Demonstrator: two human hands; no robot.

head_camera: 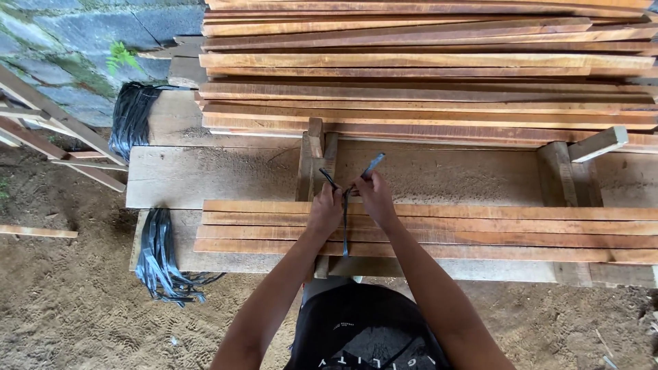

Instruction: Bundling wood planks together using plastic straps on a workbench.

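A bundle of thin wooden slats (480,233) lies along a plank workbench (205,175) in front of me. A dark plastic strap (345,226) runs around the bundle near its left end. My left hand (324,212) pinches one end of the strap above the slats. My right hand (375,199) grips the other end, which sticks up and to the right. Both hands sit close together over the bundle, next to an upright wooden peg (315,137).
A tall stack of long slats (425,68) fills the back. Bunches of dark straps hang at the bench's left front corner (161,264) and at the back left (130,116). A wooden stop block (598,144) stands at right. Dirt floor lies below.
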